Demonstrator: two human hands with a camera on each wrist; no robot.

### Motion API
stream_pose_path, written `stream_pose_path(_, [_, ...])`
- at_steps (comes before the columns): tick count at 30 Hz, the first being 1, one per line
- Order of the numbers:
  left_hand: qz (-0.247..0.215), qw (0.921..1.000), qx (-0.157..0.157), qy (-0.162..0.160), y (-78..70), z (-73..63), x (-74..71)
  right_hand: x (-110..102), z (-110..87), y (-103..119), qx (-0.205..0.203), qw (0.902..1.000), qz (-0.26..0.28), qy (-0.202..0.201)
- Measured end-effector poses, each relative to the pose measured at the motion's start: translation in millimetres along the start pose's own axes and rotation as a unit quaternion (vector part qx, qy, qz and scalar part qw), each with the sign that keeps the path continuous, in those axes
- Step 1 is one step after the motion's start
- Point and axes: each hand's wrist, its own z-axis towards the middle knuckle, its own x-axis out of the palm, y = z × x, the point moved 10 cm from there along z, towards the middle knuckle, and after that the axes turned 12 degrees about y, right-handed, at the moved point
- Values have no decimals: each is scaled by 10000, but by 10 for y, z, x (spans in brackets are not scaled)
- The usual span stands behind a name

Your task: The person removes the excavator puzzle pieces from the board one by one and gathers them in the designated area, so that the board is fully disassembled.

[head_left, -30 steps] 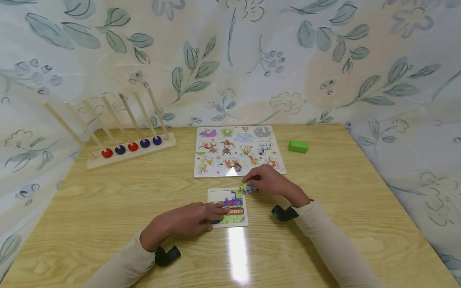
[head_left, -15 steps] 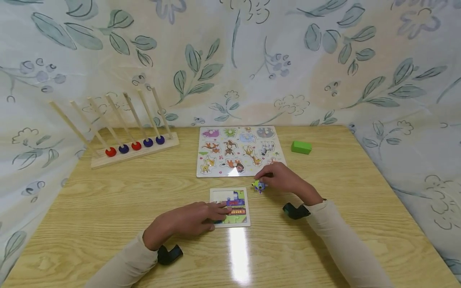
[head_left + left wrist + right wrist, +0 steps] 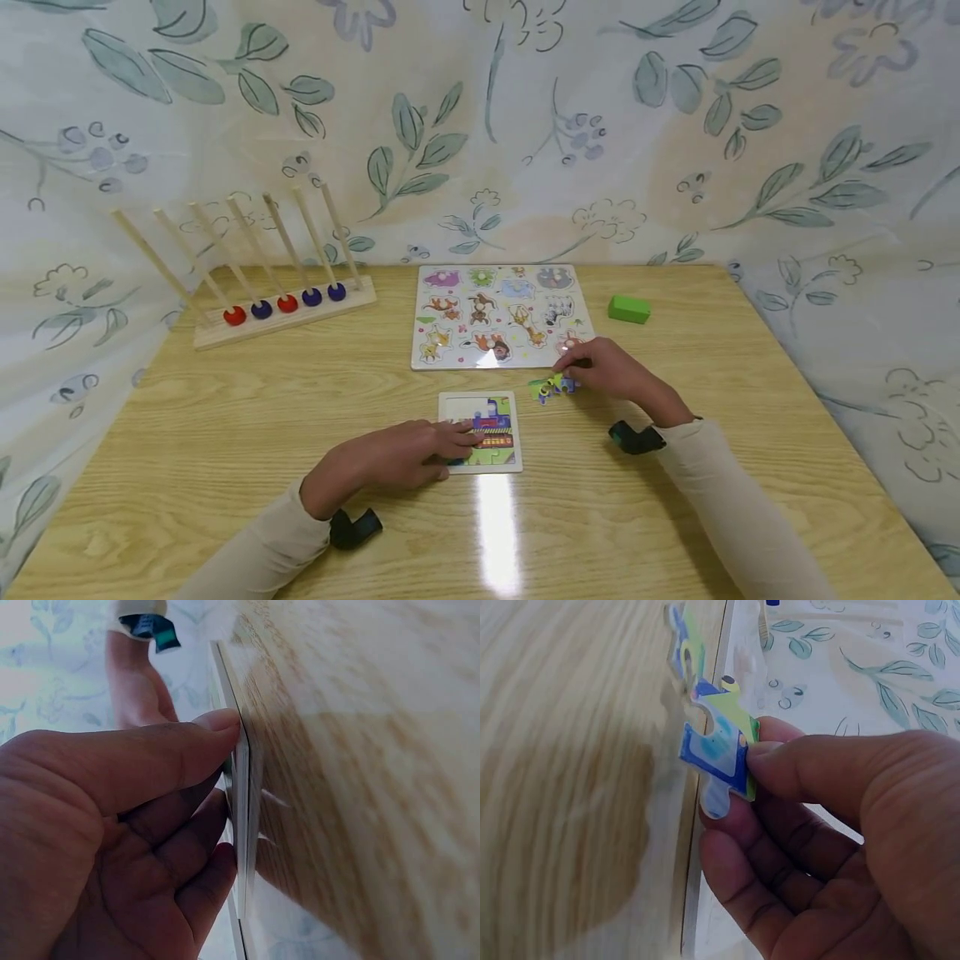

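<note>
My left hand (image 3: 401, 457) rests on the small jigsaw tray (image 3: 457, 407), its fingers across the left part of a train picture. In the left wrist view the thumb touches the tray's edge. The upper left of the tray shows bare backing. Right of the tray, my right hand (image 3: 618, 373) pinches a jigsaw piece (image 3: 721, 742) between thumb and fingers. That piece is white and blue with some green, and is tilted. Another jigsaw piece (image 3: 543, 390), green with blue and yellow, lies on the table just left of the held one.
Behind the small tray lies an animal peg puzzle board (image 3: 532, 358). A green block (image 3: 629, 309) sits to its right. At the back left stands a wooden rod stand (image 3: 300, 315) with red and blue beads. A patterned cloth (image 3: 525, 125) hangs behind the table (image 3: 300, 383).
My right hand has moved right, away from the tray. The pieces, bunched together beside the tray before, now show apart, one lying left of the hand. My left hand stays on the tray.
</note>
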Motion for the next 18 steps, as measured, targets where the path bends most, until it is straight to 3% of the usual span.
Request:
stream_pose_path(8, [63, 9999, -72, 37, 34, 2, 24, 18, -36, -77, 37, 10000, 70, -47])
stream_pose_path(18, [106, 9998, 121, -66, -7, -1, 3, 41, -16, -125, 73, 9997, -176, -146])
